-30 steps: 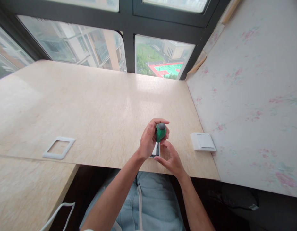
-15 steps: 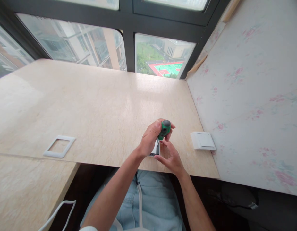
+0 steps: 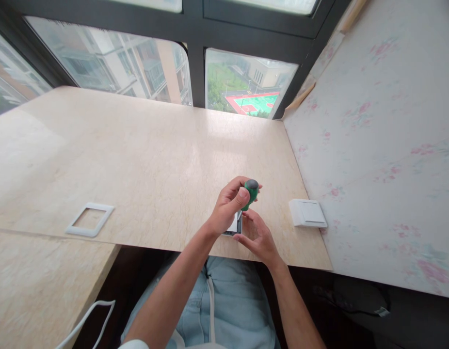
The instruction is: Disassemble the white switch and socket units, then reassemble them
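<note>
My left hand is closed around the green handle of a screwdriver with a dark grey end cap. The screwdriver stands nearly upright, its shaft pointing down at a wall switch with a white face and dark edge. Part of the switch is hidden under my left hand, and I cannot see exactly where the tip rests. At the right edge of the switch, my right hand grips it between thumb and fingers against the tabletop.
A white square frame lies at the left on the marble-patterned top. Another white switch sits by the flowered wall at the right. A white cable hangs at lower left. Windows rise behind.
The fingers and thumb of my left hand have shifted around the screwdriver handle, and the handle has turned slightly. My right hand has stayed at the switch.
</note>
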{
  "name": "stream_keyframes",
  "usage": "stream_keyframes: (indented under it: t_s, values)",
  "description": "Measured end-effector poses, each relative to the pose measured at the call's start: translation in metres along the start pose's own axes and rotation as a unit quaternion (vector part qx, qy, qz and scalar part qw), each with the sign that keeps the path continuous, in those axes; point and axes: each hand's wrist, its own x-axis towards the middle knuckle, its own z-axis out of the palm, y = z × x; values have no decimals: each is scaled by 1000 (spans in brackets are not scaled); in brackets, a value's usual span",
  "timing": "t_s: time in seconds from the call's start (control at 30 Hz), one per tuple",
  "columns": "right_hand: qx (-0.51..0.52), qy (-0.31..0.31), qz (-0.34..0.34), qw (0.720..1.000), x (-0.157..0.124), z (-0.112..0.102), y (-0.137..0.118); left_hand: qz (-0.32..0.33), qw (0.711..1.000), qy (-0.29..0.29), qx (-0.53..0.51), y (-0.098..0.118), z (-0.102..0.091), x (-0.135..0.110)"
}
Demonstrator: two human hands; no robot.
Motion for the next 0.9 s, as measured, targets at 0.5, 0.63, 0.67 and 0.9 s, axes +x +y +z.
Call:
stream_keyframes:
  t_s: [0.5,0.63,0.67,0.9]
  values:
    - [28,-5,23,999,-1,0,0,29,998,39,-45,-15,2,-2]
    - [26,-5,22,999,-1,0,0,17,999,27,-7,-8,1,-2]
    - [23,-4,20,1000,-2,0,1,4,1000,20,-10,-5,1,-2]
    - [13,-1,23,1000,-2,0,2,-2,998,-11,-54,-5,3,1]
